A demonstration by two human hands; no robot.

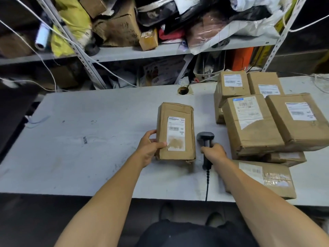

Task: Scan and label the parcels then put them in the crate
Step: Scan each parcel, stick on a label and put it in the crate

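1. A grey desk [89, 139] with a round cable hole [183, 90] near its far edge.
2. Behind it, a metal shelf [160, 50] crammed with cardboard boxes [121, 27], a yellow bag [71, 24] and plastic bags [231, 20].
3. White cables [44, 56] hang across the shelf.

Both forearms bare — no sleeves, watch or rings seen. Dark garment [192, 234] at torso — black or navy.

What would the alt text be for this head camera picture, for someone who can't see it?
A person's left hand holds a brown cardboard parcel on a grey table, while the right hand grips a black barcode scanner beside it. More labelled parcels are stacked to the right, with cluttered metal shelves behind.
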